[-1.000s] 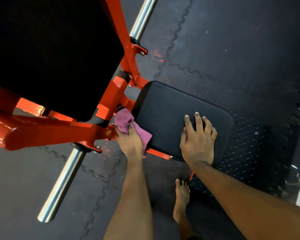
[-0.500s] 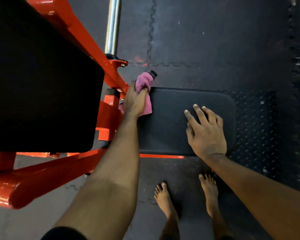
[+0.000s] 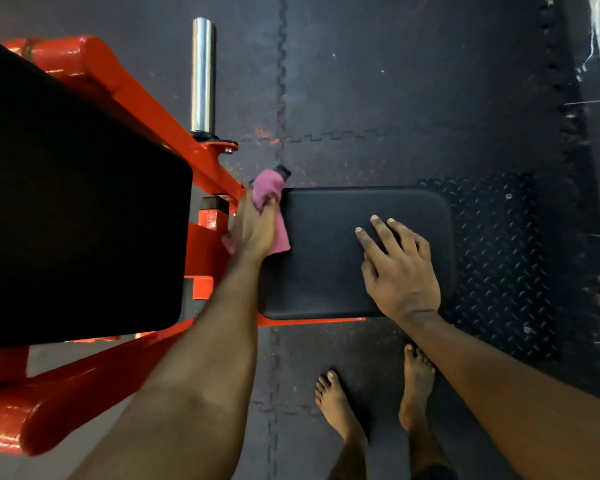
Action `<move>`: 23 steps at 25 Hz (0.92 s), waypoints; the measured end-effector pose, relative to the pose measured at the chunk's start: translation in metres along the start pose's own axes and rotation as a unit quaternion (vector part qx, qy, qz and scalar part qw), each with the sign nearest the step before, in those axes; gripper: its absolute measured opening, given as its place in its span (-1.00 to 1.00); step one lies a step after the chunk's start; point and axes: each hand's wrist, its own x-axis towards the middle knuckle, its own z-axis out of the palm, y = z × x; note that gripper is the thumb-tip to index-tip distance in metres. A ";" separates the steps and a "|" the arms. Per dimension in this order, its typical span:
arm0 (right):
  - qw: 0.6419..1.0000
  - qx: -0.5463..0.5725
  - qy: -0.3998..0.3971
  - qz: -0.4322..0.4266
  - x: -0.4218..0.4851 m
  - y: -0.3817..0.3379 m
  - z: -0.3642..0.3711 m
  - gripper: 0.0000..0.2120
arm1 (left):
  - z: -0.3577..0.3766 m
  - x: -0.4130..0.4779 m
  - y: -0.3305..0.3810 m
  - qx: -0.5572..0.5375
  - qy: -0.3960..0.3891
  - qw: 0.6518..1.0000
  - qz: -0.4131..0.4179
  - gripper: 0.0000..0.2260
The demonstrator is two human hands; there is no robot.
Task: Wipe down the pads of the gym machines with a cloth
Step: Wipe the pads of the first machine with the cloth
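my left hand bunches the soft, limp cloth at the firm pad's corner; my right hand rests flat.

chrome bar on orange frame | black interlocking floor mats | diamond-plate sheet on floor

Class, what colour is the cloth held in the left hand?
Pink cloth in the left hand; head view.

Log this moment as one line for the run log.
stage: seat pad wipe | left hand: grips pink cloth at pad corner beside orange frame | right hand: flat on pad
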 end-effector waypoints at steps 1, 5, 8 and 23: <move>1.000 0.001 0.001 0.006 0.000 0.000 0.000 -0.56 | 0.000 0.010 0.022 0.101 -0.024 0.994 0.023 -0.57; 0.998 0.010 -0.005 0.067 0.003 -0.004 -0.003 -0.54 | 0.031 0.008 0.112 0.297 -0.176 0.916 0.205 -0.64; 0.991 0.015 -0.016 0.131 0.004 -0.004 -0.007 -0.59 | 0.055 -0.002 0.137 0.272 -0.234 0.900 0.247 -0.65; 0.978 0.138 -0.046 0.150 0.006 -0.005 -0.037 -0.67 | -0.029 -0.096 -0.019 -0.052 -0.006 0.998 0.046 -0.57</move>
